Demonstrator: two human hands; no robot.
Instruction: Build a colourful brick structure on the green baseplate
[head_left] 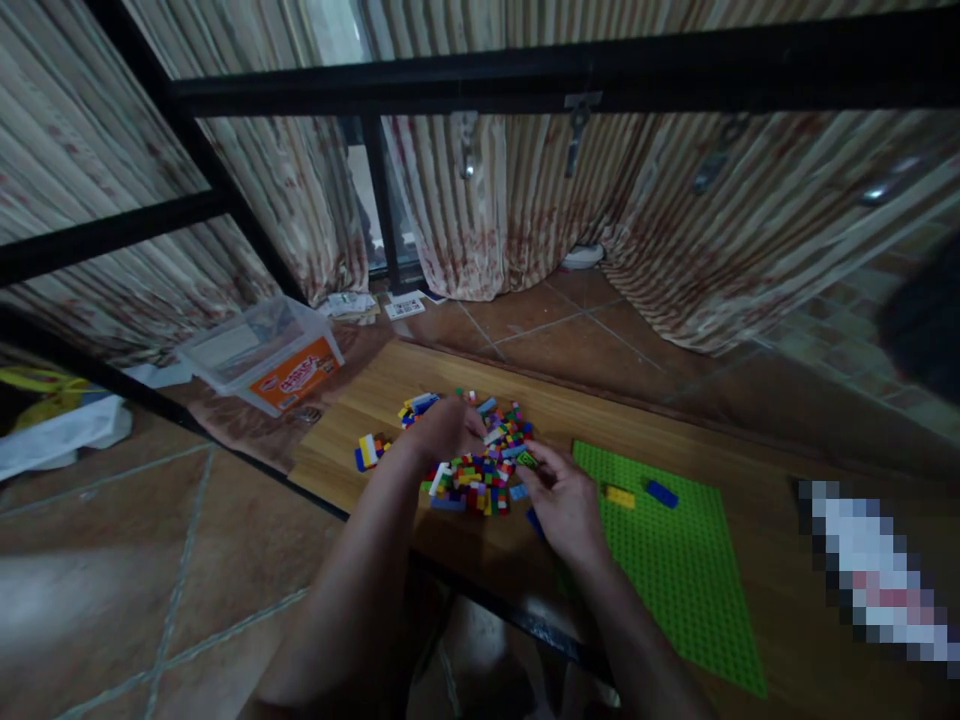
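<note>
A pile of mixed-colour toy building bricks [480, 475] lies on the wooden tabletop. My left hand [448, 425] reaches over it from the left, fingers curled down among the bricks; the fingertips are partly hidden, so what they pinch is unclear. A pale brick [493, 435] lies right by them. At the pile's right edge, my right hand [559, 490] pinches a small green brick [526, 458] between thumb and fingers. The green baseplate [675, 580] lies just right of that hand, carrying a yellow brick [620, 497] and a blue brick [662, 493].
A clear plastic box [262, 350] with an orange label stands beyond the table's left end. Black metal bars [525, 85] cross above, before striped curtains [480, 200]. A blurred-out object [874, 575] rests right of the baseplate. Papers [405, 305] lie on the tiled floor.
</note>
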